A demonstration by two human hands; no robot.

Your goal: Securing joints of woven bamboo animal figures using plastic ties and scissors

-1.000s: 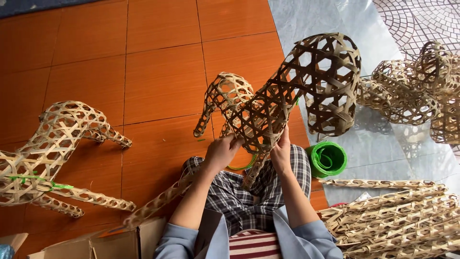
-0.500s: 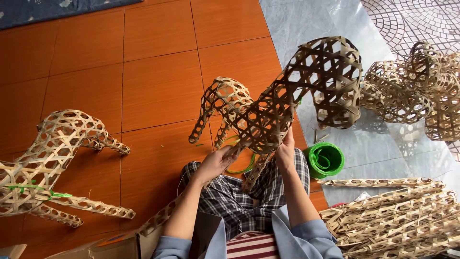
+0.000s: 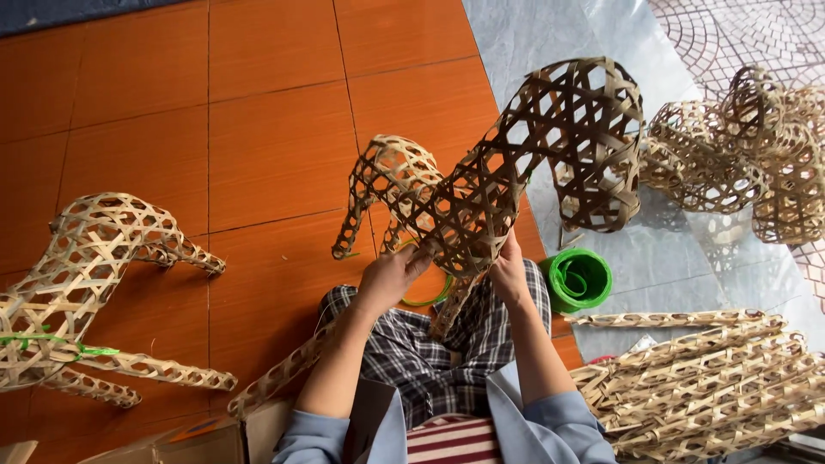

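Observation:
A woven bamboo animal figure (image 3: 516, 163) is held up over my lap, its open-lattice body rising to the upper right and a leg part arching down to the left. My left hand (image 3: 391, 275) grips its lower end from the left. From the right, my right hand (image 3: 510, 273) holds the same lower end. A thin green loop of strap (image 3: 428, 299) lies on the floor just under my hands. My knees in checked cloth (image 3: 430, 352) are below.
Another woven animal figure (image 3: 82, 283) with a green tie lies at the left on the orange tiles. Several woven pieces (image 3: 739, 155) are heaped at the upper right. A green roll of strap (image 3: 580, 279) sits right of my hands, and woven leg tubes (image 3: 713, 387) are stacked lower right.
The figure has turned a little and come closer to me. My left hand has shifted along its lower end; the right hand stays on it.

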